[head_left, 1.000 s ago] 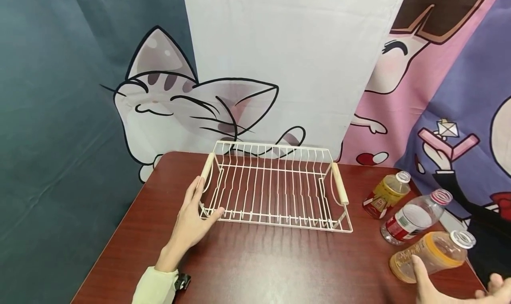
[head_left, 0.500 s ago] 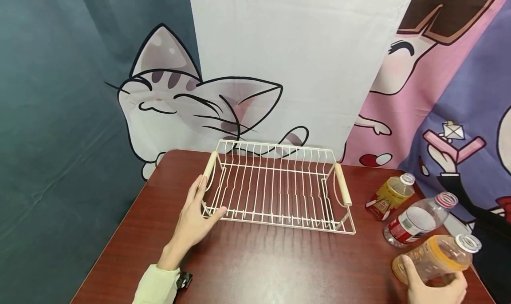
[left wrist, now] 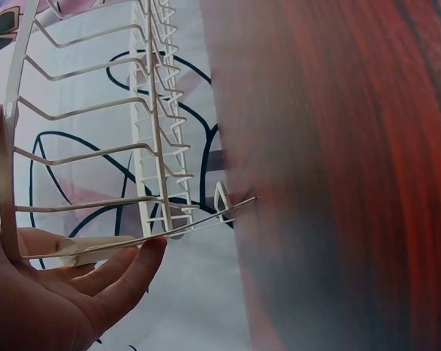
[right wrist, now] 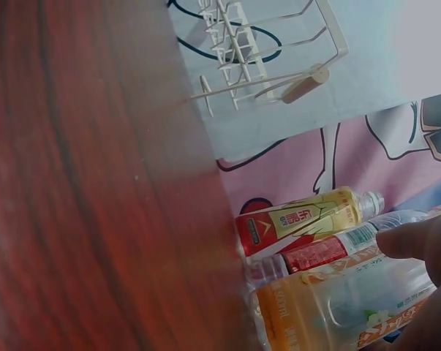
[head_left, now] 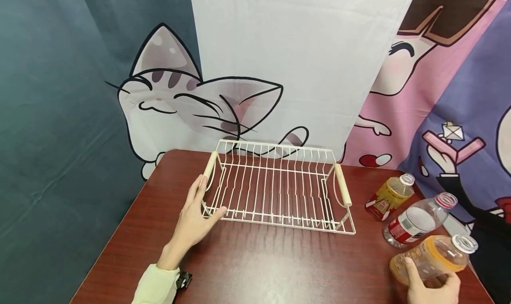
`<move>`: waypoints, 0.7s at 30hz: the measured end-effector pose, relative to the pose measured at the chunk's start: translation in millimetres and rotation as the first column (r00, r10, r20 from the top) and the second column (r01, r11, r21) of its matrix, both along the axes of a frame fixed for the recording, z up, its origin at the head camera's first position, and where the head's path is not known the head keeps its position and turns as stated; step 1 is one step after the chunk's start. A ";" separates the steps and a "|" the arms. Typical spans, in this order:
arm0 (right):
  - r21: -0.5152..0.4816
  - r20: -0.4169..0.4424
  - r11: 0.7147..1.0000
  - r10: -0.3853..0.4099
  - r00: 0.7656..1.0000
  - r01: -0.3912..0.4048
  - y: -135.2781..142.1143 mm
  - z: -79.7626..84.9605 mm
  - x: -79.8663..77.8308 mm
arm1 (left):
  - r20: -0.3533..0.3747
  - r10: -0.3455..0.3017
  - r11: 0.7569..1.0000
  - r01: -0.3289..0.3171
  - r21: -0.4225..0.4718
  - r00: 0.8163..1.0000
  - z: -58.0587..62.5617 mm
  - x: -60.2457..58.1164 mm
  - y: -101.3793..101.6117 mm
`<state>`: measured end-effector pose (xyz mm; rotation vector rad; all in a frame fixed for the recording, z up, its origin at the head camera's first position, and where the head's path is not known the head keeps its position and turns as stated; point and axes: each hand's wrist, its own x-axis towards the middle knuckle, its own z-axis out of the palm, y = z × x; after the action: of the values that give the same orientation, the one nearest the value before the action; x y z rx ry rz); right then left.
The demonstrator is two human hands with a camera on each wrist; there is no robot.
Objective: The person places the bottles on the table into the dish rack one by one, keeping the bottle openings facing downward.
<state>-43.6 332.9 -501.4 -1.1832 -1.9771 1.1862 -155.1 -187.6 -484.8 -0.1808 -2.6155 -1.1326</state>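
Near-left corner of rack (head_left: 279, 225) gripped by left hand (head_left: 193, 222), thumb and fingers parted around it; rack set on bench (head_left: 287, 264). Farther right, yellow bottle (head_left: 389, 198), then red bottle (head_left: 417, 220). Orange bottle (head_left: 429, 257) pinched between right hand's (head_left: 433, 290) thumb and fingers; base contact with bench hard to judge.

Right hand (right wrist: 434, 267) holds an orange-labelled clear plastic bottle (right wrist: 344, 300)
Beside it, a red-labelled clear bottle (right wrist: 317, 254), then a red-and-yellow plastic bottle (right wrist: 297, 218); farther off, a white wire rack (right wrist: 235, 40).
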 end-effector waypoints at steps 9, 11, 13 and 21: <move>0.015 -0.127 0.999 -0.036 0.991 0.039 -12.0 8.0 5.6 | 0.008 -0.002 1.000 0.002 -0.007 1.000 1.3 0.1 0.6; 0.031 -0.151 0.999 -0.039 0.988 0.044 -16.9 11.8 5.7 | 0.009 -0.001 1.000 0.001 -0.008 1.000 1.4 0.3 0.8; 0.065 -0.158 0.997 -0.035 0.987 0.046 -22.0 17.2 5.2 | 0.012 0.000 1.000 0.000 -0.008 1.000 1.6 0.5 1.0; 0.239 -0.015 0.968 0.080 0.997 -0.074 -40.0 45.4 10.3 | 0.031 0.000 1.000 0.000 -0.006 1.000 2.4 1.4 0.4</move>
<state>-33.3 292.9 -456.0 -0.9730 -2.0954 0.9615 -153.7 -187.2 -482.4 -0.1659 -2.6458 -1.1367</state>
